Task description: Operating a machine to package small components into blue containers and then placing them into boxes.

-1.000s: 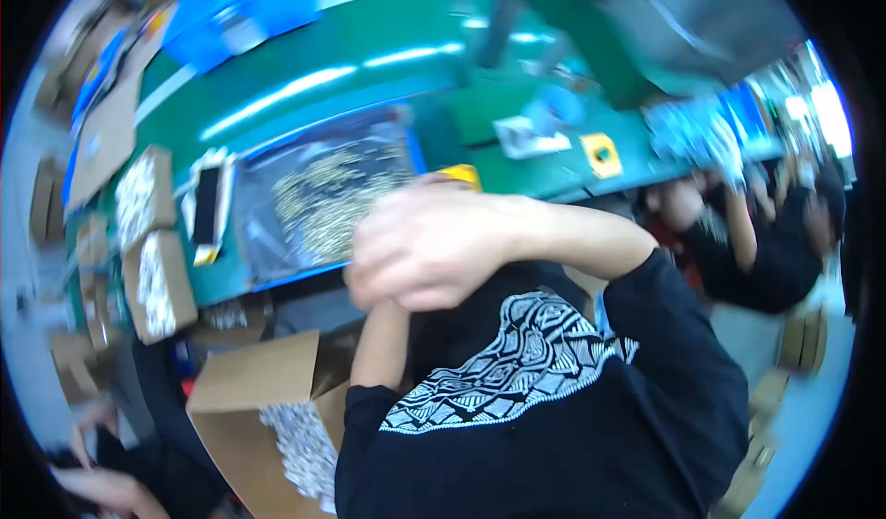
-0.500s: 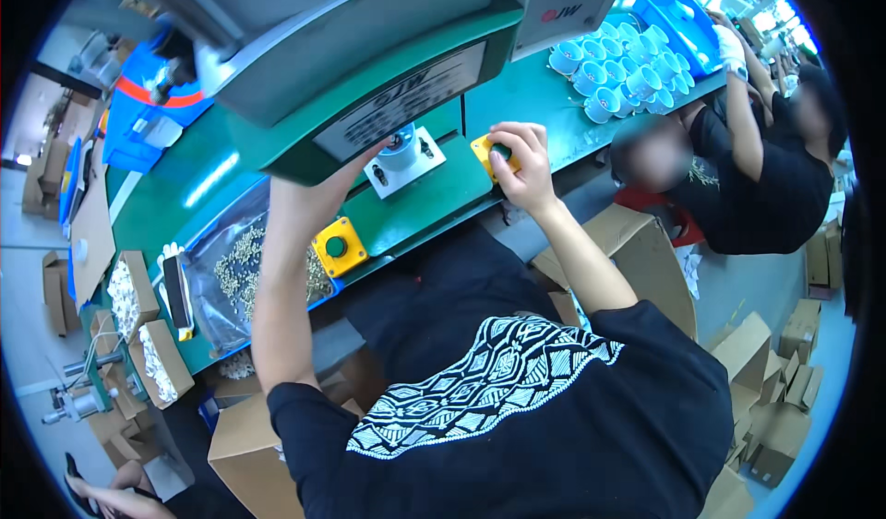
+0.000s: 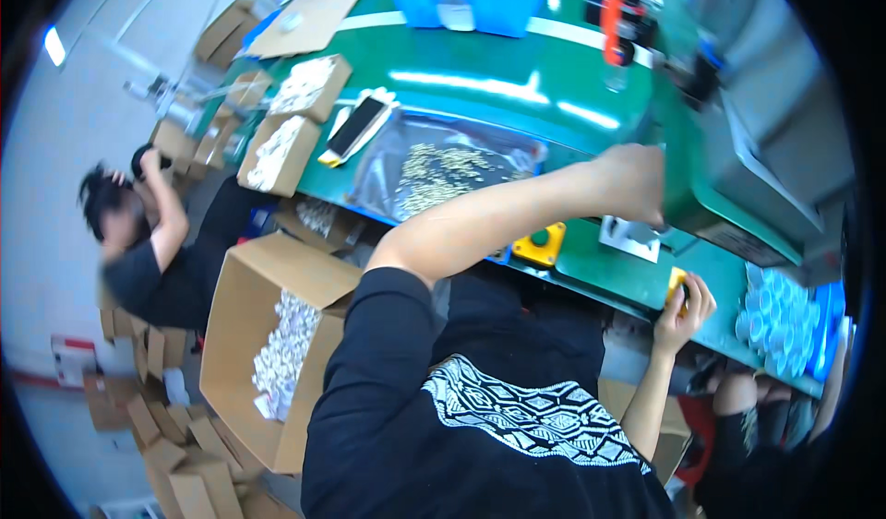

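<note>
My left arm reaches across to the grey and green press machine (image 3: 757,164). The fingers of my left hand (image 3: 629,182) are hidden beside the machine's green head, so their grip does not show. Below that hand lies a pale metal plate (image 3: 629,240), partly covered. My right hand (image 3: 688,316) curls closed round a yellow push-button box (image 3: 676,284) at the bench's front edge. Another yellow push-button box (image 3: 541,245) sits under my left forearm. Beyond this forearm, small brass-coloured parts (image 3: 448,170) lie in a plastic-lined blue tray (image 3: 380,207).
Light-blue cups (image 3: 778,321) cluster at the right, near another person's arm (image 3: 835,371). A blue bin (image 3: 471,2) stands at the back. On the left are a phone (image 3: 355,127), boxes of white parts (image 3: 277,155), a large carton (image 3: 245,362) and a seated person (image 3: 157,242).
The view has swung left, so the machine and cups now appear farther right. The large carton and seated person have come into fuller view. My right hand stays at the yellow push-button box.
</note>
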The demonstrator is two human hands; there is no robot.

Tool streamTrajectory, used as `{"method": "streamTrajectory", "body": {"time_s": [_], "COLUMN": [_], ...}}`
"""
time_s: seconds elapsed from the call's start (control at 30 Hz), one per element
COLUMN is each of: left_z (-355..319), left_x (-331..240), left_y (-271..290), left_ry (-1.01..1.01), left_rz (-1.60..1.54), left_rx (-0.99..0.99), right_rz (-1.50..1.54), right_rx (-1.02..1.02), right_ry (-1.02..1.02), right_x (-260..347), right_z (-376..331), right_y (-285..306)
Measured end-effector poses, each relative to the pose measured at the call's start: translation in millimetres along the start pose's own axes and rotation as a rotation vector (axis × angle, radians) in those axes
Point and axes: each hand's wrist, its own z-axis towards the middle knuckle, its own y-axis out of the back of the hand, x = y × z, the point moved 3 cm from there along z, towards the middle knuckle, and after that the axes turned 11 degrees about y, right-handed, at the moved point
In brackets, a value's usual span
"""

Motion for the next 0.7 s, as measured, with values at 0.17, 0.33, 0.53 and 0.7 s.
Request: {"method": "streamTrajectory", "body": {"time_s": [0.17, 0.33, 0.53, 0.7], "left_z": [8, 6, 5, 15], "left_x": [-22, -25, -31, -26], "left_y": [27, 29, 43, 41], "left_ry": [0.11, 0.098, 0.104, -0.012], "left_rz": [0.042, -0.032, -0.041, -0.026], "left_rx": [0.237, 0.334, 0.331, 0.383], "right_rz": [0.026, -0.022, -0.072, -0.065], "right_rx": [-0.009, -0.008, -0.009, -0.018], "right_ry": [0.031, 0.04, 0.035, 0.017], "right_x": [0, -2, 1, -6], "right_z": [4, 0, 5, 6], "right_y": [-2, -6, -7, -5]}}
